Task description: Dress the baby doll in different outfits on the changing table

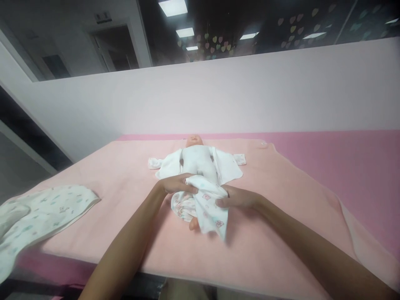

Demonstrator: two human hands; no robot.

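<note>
A baby doll (197, 160) lies on its back on a pink blanket (268, 216), head away from me, in a white bodysuit. An open white garment (229, 166) is spread under its torso. My left hand (176, 183) and my right hand (236, 198) both grip a small white printed pair of pants (204, 206) bunched around the doll's legs. A bare doll foot (193, 224) sticks out below the cloth. Both hands are closed on the fabric, one at each side of the doll's hips.
Another white printed garment (37, 216) lies on the blanket's left edge. The blanket covers a darker pink table (359, 166) against a pale partition wall (218, 96). The table's near edge is just below my forearms.
</note>
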